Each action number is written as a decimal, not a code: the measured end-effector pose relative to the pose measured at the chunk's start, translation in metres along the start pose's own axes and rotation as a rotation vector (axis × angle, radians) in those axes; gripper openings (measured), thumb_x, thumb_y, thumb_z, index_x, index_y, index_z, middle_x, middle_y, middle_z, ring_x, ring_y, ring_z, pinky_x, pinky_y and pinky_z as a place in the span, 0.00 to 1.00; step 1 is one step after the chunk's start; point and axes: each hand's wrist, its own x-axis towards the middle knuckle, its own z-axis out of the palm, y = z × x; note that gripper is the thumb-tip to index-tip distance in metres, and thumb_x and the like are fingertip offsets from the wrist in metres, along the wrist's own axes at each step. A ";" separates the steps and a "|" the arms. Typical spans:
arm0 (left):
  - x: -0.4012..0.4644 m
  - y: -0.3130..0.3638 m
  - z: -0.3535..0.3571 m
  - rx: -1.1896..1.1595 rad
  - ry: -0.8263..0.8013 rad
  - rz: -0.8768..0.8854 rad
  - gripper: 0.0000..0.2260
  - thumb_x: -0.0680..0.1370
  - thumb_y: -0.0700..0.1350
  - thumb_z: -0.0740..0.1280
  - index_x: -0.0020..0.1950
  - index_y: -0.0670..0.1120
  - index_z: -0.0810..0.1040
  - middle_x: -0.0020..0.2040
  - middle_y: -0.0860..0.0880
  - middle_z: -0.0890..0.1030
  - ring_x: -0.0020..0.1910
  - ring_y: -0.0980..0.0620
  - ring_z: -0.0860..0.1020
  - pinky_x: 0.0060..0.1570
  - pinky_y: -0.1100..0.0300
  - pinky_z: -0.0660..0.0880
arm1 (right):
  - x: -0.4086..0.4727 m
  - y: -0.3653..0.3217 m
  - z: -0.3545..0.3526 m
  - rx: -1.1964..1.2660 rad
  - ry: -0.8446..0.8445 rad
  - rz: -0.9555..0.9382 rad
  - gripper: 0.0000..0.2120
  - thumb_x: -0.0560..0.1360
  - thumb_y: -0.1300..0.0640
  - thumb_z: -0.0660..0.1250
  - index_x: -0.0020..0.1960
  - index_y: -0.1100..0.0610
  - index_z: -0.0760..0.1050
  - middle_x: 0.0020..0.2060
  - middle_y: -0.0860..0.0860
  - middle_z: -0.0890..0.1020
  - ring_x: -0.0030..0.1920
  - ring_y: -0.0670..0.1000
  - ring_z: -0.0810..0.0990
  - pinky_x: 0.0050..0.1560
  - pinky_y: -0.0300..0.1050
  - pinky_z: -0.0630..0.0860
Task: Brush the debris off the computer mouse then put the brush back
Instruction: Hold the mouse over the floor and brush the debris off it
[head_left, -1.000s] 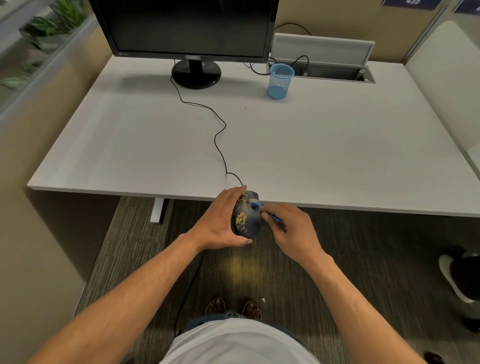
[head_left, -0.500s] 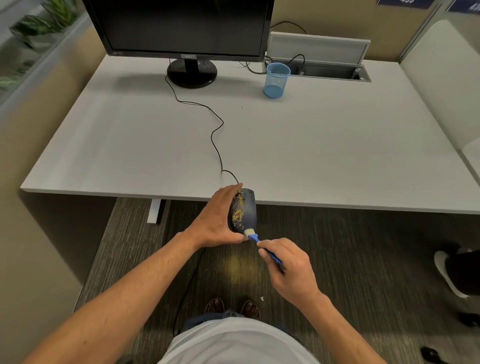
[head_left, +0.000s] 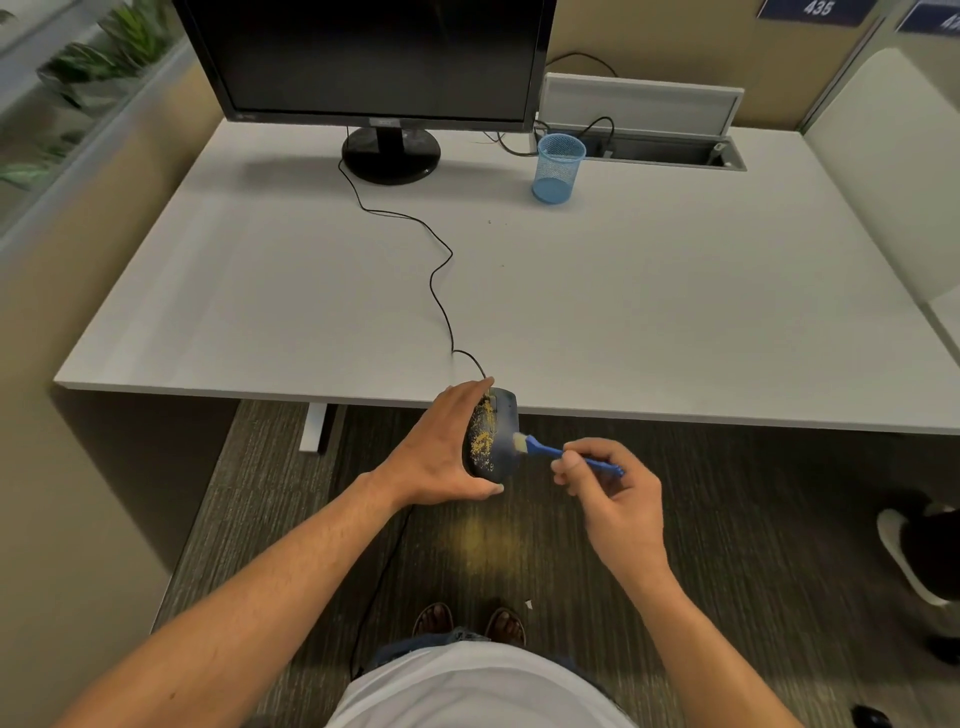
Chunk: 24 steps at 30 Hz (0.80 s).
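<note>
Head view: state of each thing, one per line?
Mouse: held off the desk edge, yellow debris on it.
Brush: bristles touching the mouse.
Left hand: gripping the mouse.
Right hand: pinching the brush handle.
Monitor: screen dark.
Blue mesh cup: upright, empty.

mouse (head_left: 501, 441) dark, yellow-speckled | brush (head_left: 563, 451) blue | cup (head_left: 557, 167) blue mesh

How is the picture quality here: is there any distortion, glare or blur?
Head view: the wide lens bends the desk edges and stretches the forearms; no strong glare, the monitor screen is dark; soft shadow under the monitor; the mouse, brush and both hands look sharp enough, with little blur.
</note>
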 end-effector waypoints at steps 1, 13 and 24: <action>0.000 0.000 0.000 -0.003 -0.005 0.000 0.54 0.64 0.58 0.81 0.79 0.52 0.50 0.75 0.53 0.59 0.68 0.64 0.56 0.67 0.64 0.58 | 0.004 -0.001 0.001 0.049 0.034 0.041 0.06 0.78 0.57 0.70 0.51 0.47 0.81 0.43 0.51 0.86 0.45 0.51 0.85 0.47 0.41 0.81; -0.004 0.005 0.003 -0.008 -0.052 0.009 0.56 0.64 0.59 0.80 0.80 0.57 0.45 0.74 0.57 0.58 0.70 0.62 0.57 0.69 0.60 0.61 | 0.055 -0.013 0.029 0.326 0.219 0.487 0.02 0.80 0.58 0.69 0.52 0.56 0.80 0.41 0.52 0.88 0.37 0.45 0.82 0.33 0.38 0.74; -0.007 0.010 0.006 -0.025 -0.059 0.016 0.58 0.63 0.60 0.79 0.80 0.59 0.41 0.75 0.55 0.59 0.73 0.56 0.60 0.72 0.58 0.62 | 0.065 -0.018 0.055 0.323 0.212 0.554 0.01 0.77 0.59 0.73 0.49 0.56 0.82 0.39 0.50 0.85 0.37 0.44 0.79 0.29 0.29 0.72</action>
